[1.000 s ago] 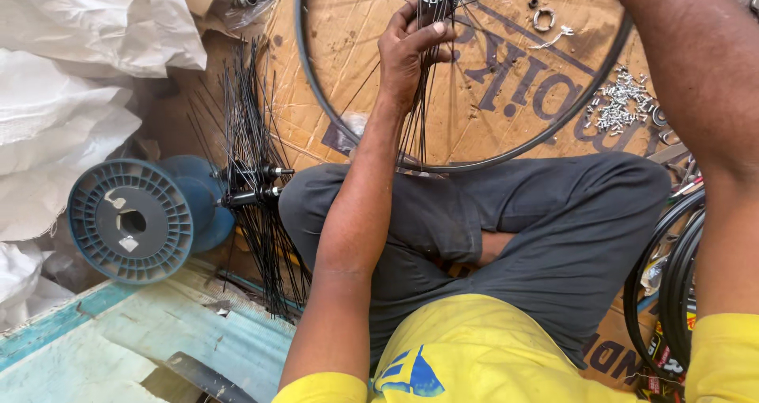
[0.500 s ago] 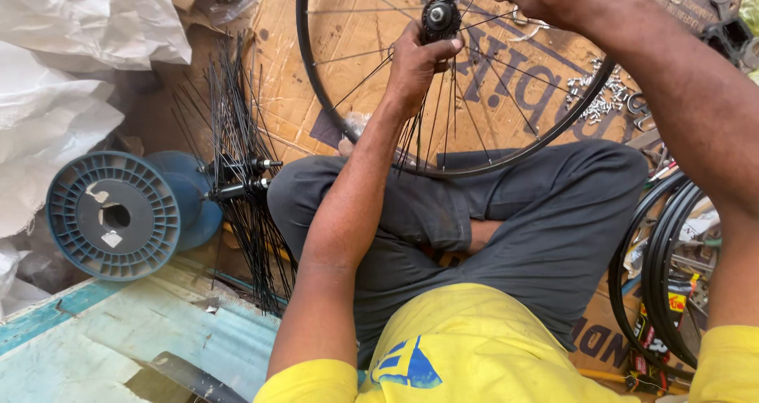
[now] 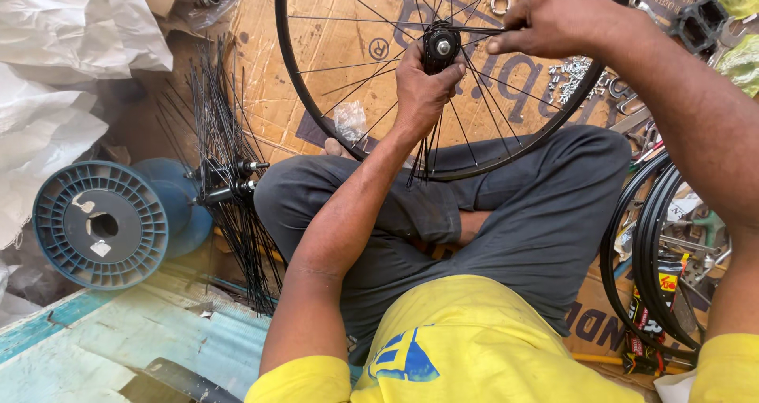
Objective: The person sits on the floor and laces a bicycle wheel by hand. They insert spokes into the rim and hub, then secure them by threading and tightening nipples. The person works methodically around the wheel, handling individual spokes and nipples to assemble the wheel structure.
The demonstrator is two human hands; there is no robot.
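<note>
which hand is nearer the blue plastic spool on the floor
Left. The left hand grips the black wheel hub, up and to the right of the blue plastic spool. The right hand is farther right, pinching a thin black spoke.

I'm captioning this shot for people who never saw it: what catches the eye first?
A black bicycle wheel rim stands over the seated person's lap, top centre. The left hand grips its hub while the right hand pinches a spoke beside it. At left, a blue plastic spool lies next to a bundle of loose black spokes.
</note>
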